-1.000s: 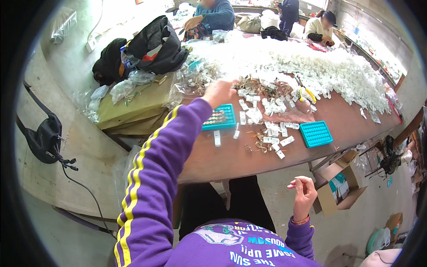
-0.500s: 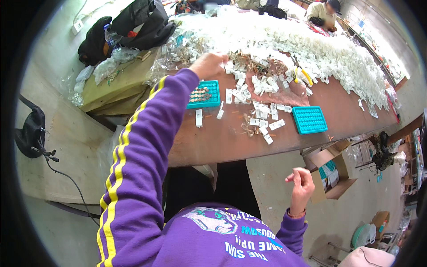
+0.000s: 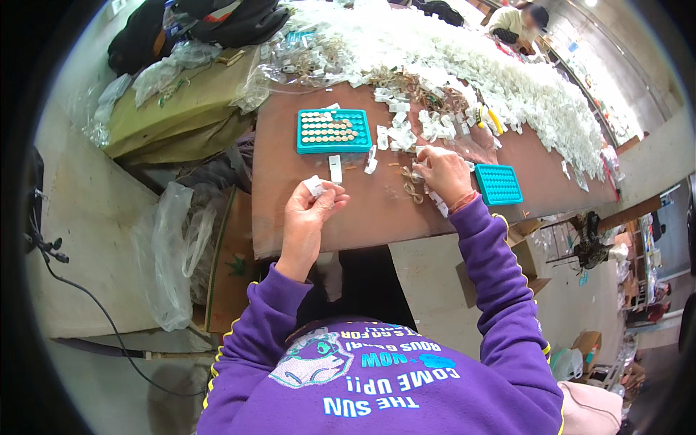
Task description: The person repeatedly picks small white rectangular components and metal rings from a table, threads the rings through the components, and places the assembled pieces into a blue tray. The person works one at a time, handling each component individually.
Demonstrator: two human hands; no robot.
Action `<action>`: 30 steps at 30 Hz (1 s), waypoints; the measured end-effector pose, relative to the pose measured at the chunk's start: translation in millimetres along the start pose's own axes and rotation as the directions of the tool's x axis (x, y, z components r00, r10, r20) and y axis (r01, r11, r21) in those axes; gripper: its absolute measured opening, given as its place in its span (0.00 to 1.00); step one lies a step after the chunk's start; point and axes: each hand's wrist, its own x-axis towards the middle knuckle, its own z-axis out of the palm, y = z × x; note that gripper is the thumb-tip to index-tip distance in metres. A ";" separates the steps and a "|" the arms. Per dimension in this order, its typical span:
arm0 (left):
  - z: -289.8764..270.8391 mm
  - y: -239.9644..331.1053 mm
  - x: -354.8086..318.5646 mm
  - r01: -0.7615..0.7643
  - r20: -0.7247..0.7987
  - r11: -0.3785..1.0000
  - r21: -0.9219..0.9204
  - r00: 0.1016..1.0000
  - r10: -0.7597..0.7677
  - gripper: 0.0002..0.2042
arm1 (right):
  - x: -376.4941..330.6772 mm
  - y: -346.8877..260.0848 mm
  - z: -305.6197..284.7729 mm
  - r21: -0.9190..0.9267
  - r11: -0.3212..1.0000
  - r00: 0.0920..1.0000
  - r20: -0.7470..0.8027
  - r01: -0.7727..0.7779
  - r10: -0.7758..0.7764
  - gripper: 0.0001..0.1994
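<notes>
left hand (image 3: 307, 216) pinches small white plastic piece (image 3: 315, 185); right hand (image 3: 446, 175) half-curled, hold unclear; rectangular teal tray (image 3: 499, 185) beside, yellow-handled pliers (image 3: 495, 122) beyond.

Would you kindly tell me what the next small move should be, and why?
I would perhaps bring the right hand toward the left hand, since the left pinches a small white boxy piece while the right is among loose white rectangular pieces.

I count two teal trays (image 3: 360, 125) in the upper half, the wearer's two hands (image 3: 448, 175) near centre, one yellow-handled tool (image 3: 495, 122) and one co-worker (image 3: 506, 25) upper right.
</notes>
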 end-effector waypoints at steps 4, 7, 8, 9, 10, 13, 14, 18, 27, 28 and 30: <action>-5.5 -7.6 3.4 -0.095 0.147 0.995 -0.001 0.985 0.094 0.03 | 23.9 1.8 -12.1 0.152 0.988 0.976 -0.214 0.000 0.032 0.08; -8.6 -10.1 2.5 -0.095 0.120 0.994 -0.059 0.988 0.101 0.03 | 35.5 7.4 -13.3 0.455 0.886 0.929 -0.358 0.086 0.094 0.09; -9.3 -10.2 2.6 -0.080 0.105 0.995 -0.068 0.991 0.086 0.03 | 39.8 6.0 -6.8 0.619 0.785 0.957 -0.229 0.002 0.178 0.10; -9.7 -10.1 2.7 -0.073 0.101 0.993 -0.093 0.991 0.082 0.03 | 42.8 4.3 -0.1 0.746 0.660 0.965 -0.099 -0.089 0.242 0.10; -10.1 -9.5 2.8 -0.078 0.106 0.988 -0.131 0.990 0.092 0.04 | 43.3 5.3 1.3 0.583 0.773 0.959 0.040 -0.251 0.281 0.10; -10.2 -7.8 2.3 -0.061 0.110 0.985 -0.160 0.991 0.079 0.04 | 42.6 1.5 2.6 0.827 0.541 0.948 -0.032 -0.153 0.316 0.07; -10.3 -6.6 2.2 -0.052 0.114 0.987 -0.153 0.991 0.070 0.03 | 40.4 -1.3 -0.2 0.878 0.451 0.955 0.021 -0.159 0.296 0.08; -4.6 -0.6 3.9 -0.038 0.127 0.996 -0.083 0.991 0.048 0.07 | 22.7 -25.5 -18.2 0.971 0.032 0.962 0.229 -0.236 0.147 0.10; 25.2 1.7 -2.2 -0.309 0.224 0.918 0.249 0.940 0.256 0.10 | -27.4 -83.7 -32.8 0.861 -0.117 0.862 0.471 -0.496 -0.189 0.10; 26.1 1.2 -3.2 -0.365 0.226 0.885 0.290 0.924 0.307 0.09 | -28.6 -85.2 -32.5 0.854 -0.117 0.855 0.479 -0.506 -0.200 0.11; 24.9 1.2 -4.7 -0.485 0.247 0.799 0.355 0.873 0.421 0.08 | -31.9 -87.3 -32.1 0.838 -0.117 0.838 0.504 -0.533 -0.211 0.12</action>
